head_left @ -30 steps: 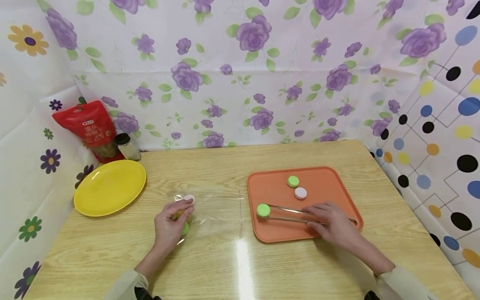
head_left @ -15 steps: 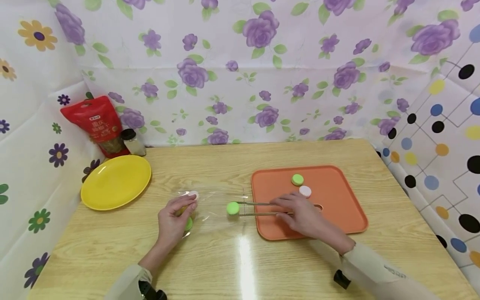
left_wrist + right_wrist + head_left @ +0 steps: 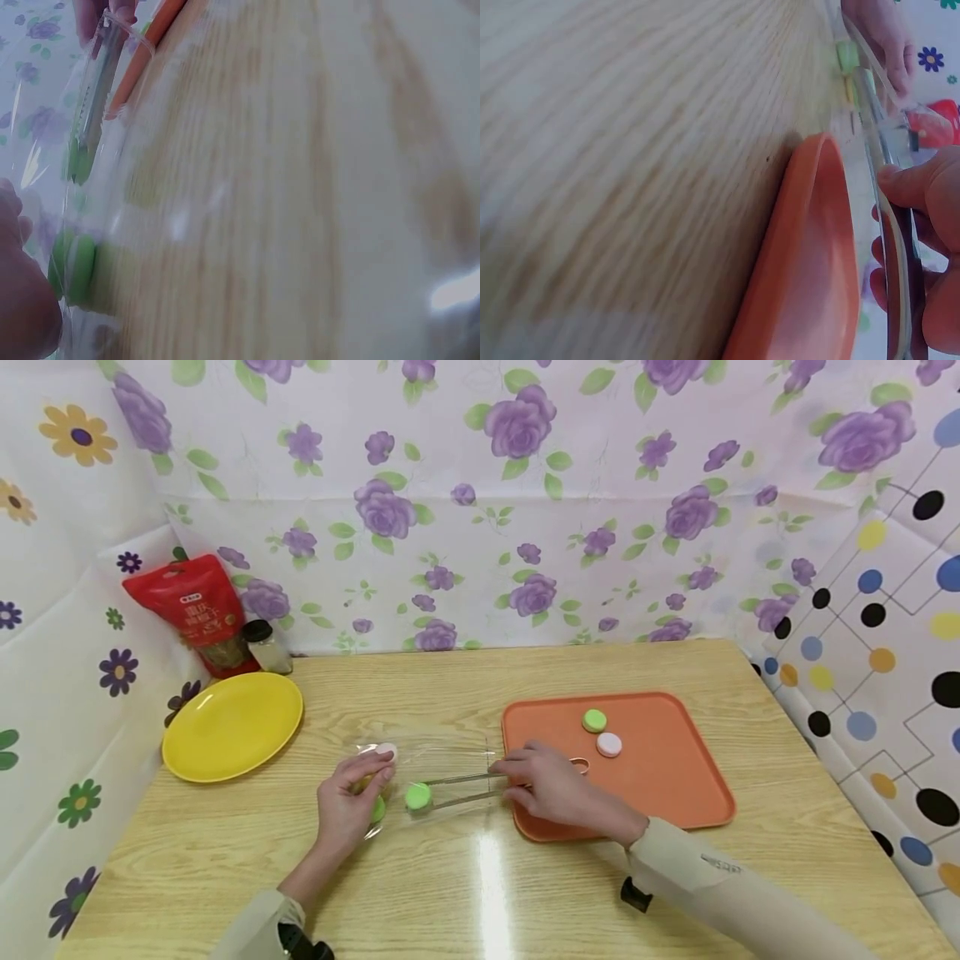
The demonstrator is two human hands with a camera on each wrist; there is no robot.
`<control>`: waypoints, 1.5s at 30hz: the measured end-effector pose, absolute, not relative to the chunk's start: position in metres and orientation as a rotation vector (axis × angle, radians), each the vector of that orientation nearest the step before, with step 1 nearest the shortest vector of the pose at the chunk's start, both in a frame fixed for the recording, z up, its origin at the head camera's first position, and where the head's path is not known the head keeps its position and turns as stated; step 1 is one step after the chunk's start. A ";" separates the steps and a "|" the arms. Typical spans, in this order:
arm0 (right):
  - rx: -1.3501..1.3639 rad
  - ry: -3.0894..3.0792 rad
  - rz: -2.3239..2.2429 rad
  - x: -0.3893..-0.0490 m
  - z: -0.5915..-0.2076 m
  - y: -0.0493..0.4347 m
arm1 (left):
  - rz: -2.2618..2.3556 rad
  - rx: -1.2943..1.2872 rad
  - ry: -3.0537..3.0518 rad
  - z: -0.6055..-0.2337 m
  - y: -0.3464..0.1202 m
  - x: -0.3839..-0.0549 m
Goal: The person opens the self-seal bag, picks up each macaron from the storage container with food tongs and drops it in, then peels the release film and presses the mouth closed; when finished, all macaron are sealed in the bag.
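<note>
A clear plastic bag (image 3: 450,756) lies flat on the table with its mouth towards the tray. My left hand (image 3: 347,806) pinches the bag's left end, where a pink macaron (image 3: 386,749) and a green macaron (image 3: 377,811) show beside the fingers; something yellow is partly hidden under them. My right hand (image 3: 551,787) grips metal tongs (image 3: 459,779), at the bag's mouth. Between the tong tips, inside the bag, sits another green macaron (image 3: 417,796), apart from those at the left end. In the right wrist view, the thumb presses along the tongs (image 3: 889,180).
An orange tray (image 3: 667,793) on the right holds a green macaron (image 3: 594,720) and a pink macaron (image 3: 609,744). At the back left are a yellow plate (image 3: 232,727), a red pouch (image 3: 197,610) and a black-capped jar (image 3: 266,647).
My right hand has moved left from over the tray, carrying the green macaron in the tongs off the tray and into the bag. The left hand keeps its hold on the bag.
</note>
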State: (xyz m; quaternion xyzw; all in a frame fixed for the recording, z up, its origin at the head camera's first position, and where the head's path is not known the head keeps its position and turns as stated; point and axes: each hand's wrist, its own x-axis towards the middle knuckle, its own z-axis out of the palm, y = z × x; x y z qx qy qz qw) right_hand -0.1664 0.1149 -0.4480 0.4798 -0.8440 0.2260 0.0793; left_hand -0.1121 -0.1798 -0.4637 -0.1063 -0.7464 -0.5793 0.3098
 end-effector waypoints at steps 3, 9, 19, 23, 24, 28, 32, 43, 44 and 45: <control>1.448 -2.567 0.646 -0.168 -0.446 0.107 | -1.536 -0.284 -1.965 -0.464 -0.179 -0.113; 1.496 -2.581 0.616 -0.171 -0.443 0.095 | -1.535 -0.280 -1.968 -0.464 -0.180 -0.116; 1.508 -2.604 0.621 -0.176 -0.446 0.088 | -1.521 -0.286 -1.973 -0.463 -0.181 -0.118; 1.504 -2.616 0.638 -0.179 -0.446 0.087 | -1.539 -0.285 -1.967 -0.462 -0.182 -0.119; 1.505 -2.622 0.642 -0.179 -0.446 0.087 | -1.545 -0.281 -1.966 -0.462 -0.182 -0.119; 1.505 -2.652 0.644 -0.178 -0.446 0.087 | -1.537 -0.267 -1.978 -0.464 -0.183 -0.116; 1.487 -2.674 0.649 -0.173 -0.446 0.093 | -1.527 -0.272 -1.975 -0.474 -0.188 -0.115; 1.358 -2.699 0.854 -0.166 -0.446 0.150 | -1.536 -0.308 -1.974 -0.496 -0.197 -0.122; 1.329 -2.717 0.863 -0.165 -0.445 0.158 | -1.527 -0.313 -1.971 -0.497 -0.197 -0.123; 1.307 -2.728 0.871 -0.164 -0.445 0.166 | -1.518 -0.319 -1.967 -0.497 -0.197 -0.123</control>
